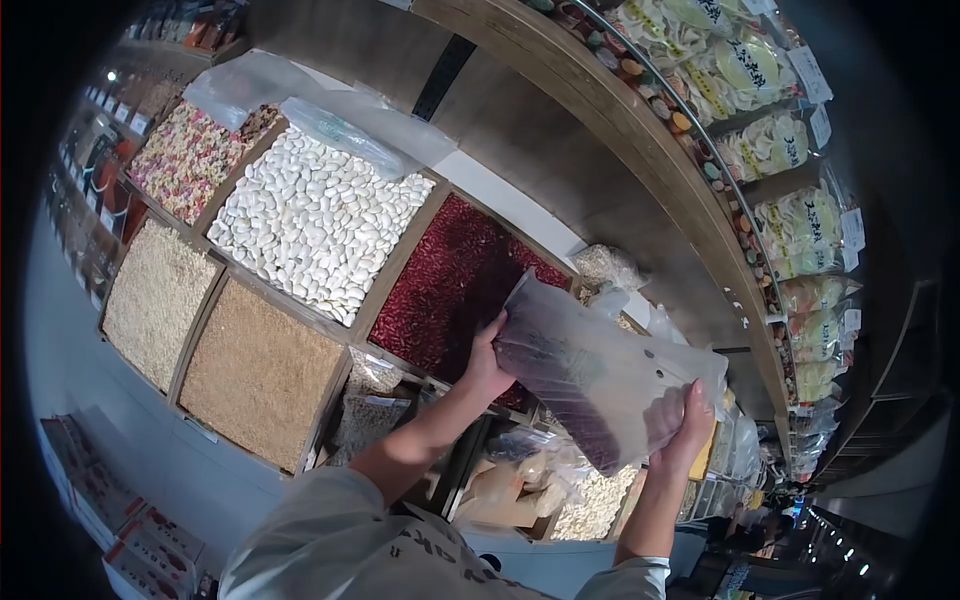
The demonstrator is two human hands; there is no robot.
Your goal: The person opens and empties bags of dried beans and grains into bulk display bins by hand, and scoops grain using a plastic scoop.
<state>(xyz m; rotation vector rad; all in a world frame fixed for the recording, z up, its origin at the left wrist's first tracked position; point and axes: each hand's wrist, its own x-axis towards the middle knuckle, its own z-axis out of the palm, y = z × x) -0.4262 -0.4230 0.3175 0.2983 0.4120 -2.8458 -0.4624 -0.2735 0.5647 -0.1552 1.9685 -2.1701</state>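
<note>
Stretched between my two hands is a translucent plastic bag [610, 360], tilted across the bins. My left hand [488, 365] grips its left edge, fingers partly behind the plastic. On the lower right edge, my right hand [690, 425] pinches it with the thumb in front. Dark reddish stripes show on or through the bag; whether anything is inside I cannot tell. Just behind it lies a bin of dark red beans [445, 270], partly covered by the bag and my left hand. Left of that, large white beans [315, 210] fill another bin.
Bins of tan grain [255, 370], pale grain [160, 295] and a pink-yellow mix [190, 155] are at left. Clear plastic bags [345, 135] lie along the back. Packaged goods [750, 65] line the upper right shelf. Below sits a bin with bagged goods [515, 485].
</note>
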